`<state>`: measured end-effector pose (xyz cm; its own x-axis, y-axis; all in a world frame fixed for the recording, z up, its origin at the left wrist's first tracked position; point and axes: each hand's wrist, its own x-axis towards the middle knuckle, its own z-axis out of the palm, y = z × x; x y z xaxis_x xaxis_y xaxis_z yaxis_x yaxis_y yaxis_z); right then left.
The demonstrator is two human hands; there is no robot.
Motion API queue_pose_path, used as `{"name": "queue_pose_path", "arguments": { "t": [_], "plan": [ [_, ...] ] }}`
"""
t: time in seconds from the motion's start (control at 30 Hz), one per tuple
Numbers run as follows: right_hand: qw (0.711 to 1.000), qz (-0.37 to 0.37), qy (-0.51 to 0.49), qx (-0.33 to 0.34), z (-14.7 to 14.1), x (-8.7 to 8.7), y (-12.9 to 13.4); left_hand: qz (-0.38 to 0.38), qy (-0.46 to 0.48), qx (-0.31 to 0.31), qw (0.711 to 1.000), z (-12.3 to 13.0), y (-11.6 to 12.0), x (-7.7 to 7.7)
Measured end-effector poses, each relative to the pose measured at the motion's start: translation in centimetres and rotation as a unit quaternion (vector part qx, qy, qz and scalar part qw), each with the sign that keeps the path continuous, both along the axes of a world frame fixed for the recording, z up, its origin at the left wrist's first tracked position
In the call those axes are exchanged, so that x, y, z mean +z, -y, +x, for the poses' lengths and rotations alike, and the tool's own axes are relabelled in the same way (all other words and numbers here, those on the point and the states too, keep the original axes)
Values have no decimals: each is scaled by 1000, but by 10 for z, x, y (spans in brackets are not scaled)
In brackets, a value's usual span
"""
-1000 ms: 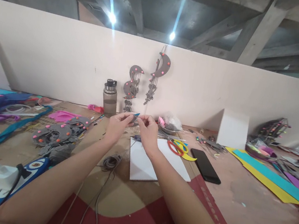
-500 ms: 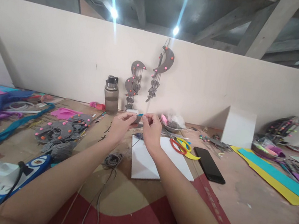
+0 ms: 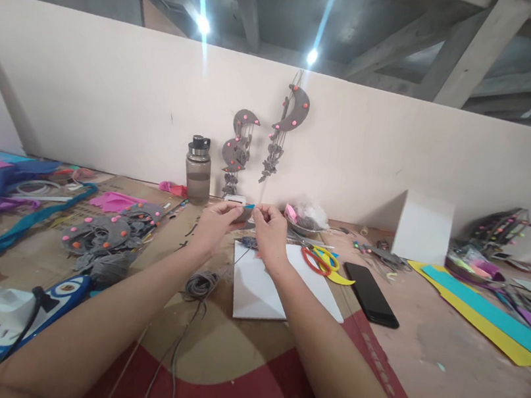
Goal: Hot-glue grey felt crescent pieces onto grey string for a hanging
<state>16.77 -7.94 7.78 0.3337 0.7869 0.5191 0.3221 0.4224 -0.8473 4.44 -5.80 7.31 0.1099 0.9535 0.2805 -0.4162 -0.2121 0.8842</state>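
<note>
My left hand (image 3: pixel 214 226) is closed, thumb and fingers pinching a small grey piece (image 3: pixel 244 214) that looks like felt. Close beside it, my right hand (image 3: pixel 271 234) is closed in a pinch at a small blue piece (image 3: pixel 250 206), whose shape is too small to make out. The two pieces touch or overlap between my fingertips. Below my hands lies a white sheet (image 3: pixel 258 294) with a pair of red-and-yellow-handled scissors (image 3: pixel 319 260) at its upper right. A coil of grey cord (image 3: pixel 200 284) rests on the cardboard, left of the sheet.
A water bottle (image 3: pixel 198 172) stands by the wall, near hanging grey crescent ornaments (image 3: pixel 294 111). A black phone (image 3: pixel 371 294) lies right of the sheet. On the left are grey pieces with coloured dots (image 3: pixel 108 232) and a blue power strip (image 3: pixel 49 313) with a white plug.
Both hands stay almost in place, still pinching the small pieces. The fingers have shifted only slightly, and the camera view has moved a little.
</note>
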Motion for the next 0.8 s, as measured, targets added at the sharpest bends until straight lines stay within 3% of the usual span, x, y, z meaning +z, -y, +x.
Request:
{"name": "queue_pose_path", "arguments": {
  "t": [0.33, 0.67, 0.8],
  "plan": [
    [996, -14, -21, 88, 3, -3, -3, -45, -32, -48, 997, -15, -2, 14],
    [977, -64, -134, 156, 0, 2, -1, -89, -22, -119, 989, -24, -9, 17],
    [977, -58, -120, 169, 1, 1, -1, -88, -29, -108, 990, -25, -10, 17]
  ]
}}
